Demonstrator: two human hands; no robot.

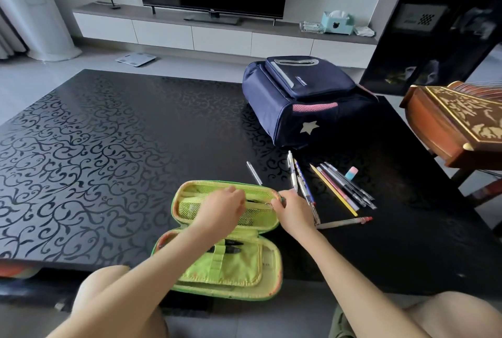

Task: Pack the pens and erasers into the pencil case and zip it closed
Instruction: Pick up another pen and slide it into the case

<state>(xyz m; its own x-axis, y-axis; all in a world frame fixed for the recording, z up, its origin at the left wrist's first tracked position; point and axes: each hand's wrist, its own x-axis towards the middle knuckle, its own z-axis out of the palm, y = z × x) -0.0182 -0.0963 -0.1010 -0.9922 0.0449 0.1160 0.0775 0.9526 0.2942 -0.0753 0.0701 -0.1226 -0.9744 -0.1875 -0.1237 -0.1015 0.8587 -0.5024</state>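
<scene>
Both hands work at the inner mesh pocket of the open pencil case (231, 272); pens (339, 188) not yet packed.

Case lies spread flat at the table's (108, 133) near edge, likely so both halves stay in reach. Left hand (222, 210) bears down on the mesh pocket, probably steadying it; its fingertips are hidden, grip unclear. Right hand (292, 212) pinches the zip pull (272, 203). Pens and eraser (352, 173) lie loose to the right of the case. Pocket contents too dark to identify.
</scene>
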